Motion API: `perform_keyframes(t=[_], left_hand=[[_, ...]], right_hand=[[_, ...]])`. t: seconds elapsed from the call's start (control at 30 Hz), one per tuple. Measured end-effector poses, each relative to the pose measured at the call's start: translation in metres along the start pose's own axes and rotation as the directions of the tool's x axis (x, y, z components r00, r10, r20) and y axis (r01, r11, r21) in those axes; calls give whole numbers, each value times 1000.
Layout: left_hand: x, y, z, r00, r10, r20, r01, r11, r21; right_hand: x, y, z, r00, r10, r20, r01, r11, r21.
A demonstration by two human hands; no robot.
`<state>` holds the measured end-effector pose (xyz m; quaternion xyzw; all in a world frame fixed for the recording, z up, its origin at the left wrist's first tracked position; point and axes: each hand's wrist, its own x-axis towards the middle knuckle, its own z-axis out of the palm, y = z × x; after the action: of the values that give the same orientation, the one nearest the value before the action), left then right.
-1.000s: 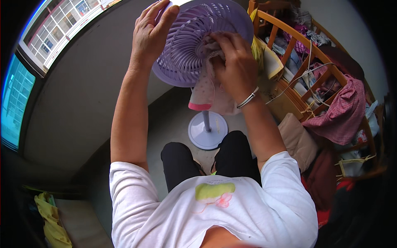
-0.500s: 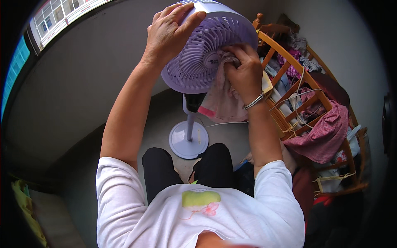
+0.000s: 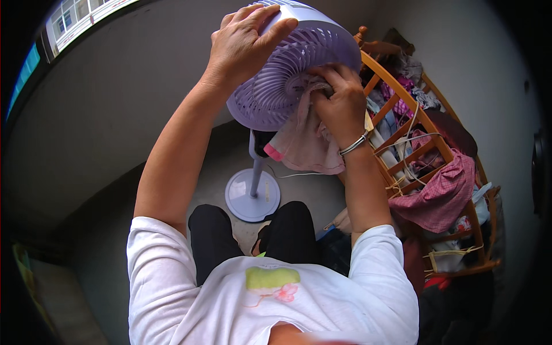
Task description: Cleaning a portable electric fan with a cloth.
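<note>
A pale purple standing fan (image 3: 261, 95) is in front of me, its round head tilted and its grille toward me. My left hand (image 3: 244, 46) grips the upper left rim of the head, fingers over the casing and thumb along the edge. Against the right part of the grille, near its centre, my right hand (image 3: 342, 106) presses a bunched pink-white cloth (image 3: 305, 141). The rest of the cloth hangs down beneath that hand, with a brighter pink corner. Part of the hub is covered by the cloth and fingers.
The fan's round base (image 3: 236, 195) stands on the floor just beyond my knees, with a white cable (image 3: 302, 173) behind it. At the right is a wooden slatted frame (image 3: 428, 123) piled with clothes, a checked red cloth (image 3: 440, 198) draped over it. A wall (image 3: 132, 80) rises at the left.
The view has shifted slightly, so the base and the wooden frame appear further left. Both hands keep their places on the fan, the cloth still against the grille.
</note>
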<state>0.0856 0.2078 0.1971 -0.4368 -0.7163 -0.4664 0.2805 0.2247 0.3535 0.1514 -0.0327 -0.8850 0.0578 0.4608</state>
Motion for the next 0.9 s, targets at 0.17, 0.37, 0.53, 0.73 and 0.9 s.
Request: perform_keyframes(t=[0.17, 0.37, 0.53, 0.73, 0.9], left_hand=[[-1, 1, 2, 999, -33, 2, 32, 999, 20], [-2, -4, -1, 1000, -12, 17, 12, 999, 40], [-2, 0, 1, 1000, 18, -7, -18, 1000, 22], [-3, 2, 2, 1000, 9, -7, -9, 1000, 30], [-3, 0, -2, 998, -44, 46, 42, 998, 40]], right_hand=[[-11, -43, 13, 966, -249, 65, 256, 958, -128], [-7, -26, 12, 973, -231, 10, 231, 972, -52], [-5, 3, 1, 991, -90, -95, 82, 993, -86], [-19, -36, 19, 930, -359, 82, 367, 919, -143], [-20, -28, 16, 891, -416, 181, 436, 896, -85]])
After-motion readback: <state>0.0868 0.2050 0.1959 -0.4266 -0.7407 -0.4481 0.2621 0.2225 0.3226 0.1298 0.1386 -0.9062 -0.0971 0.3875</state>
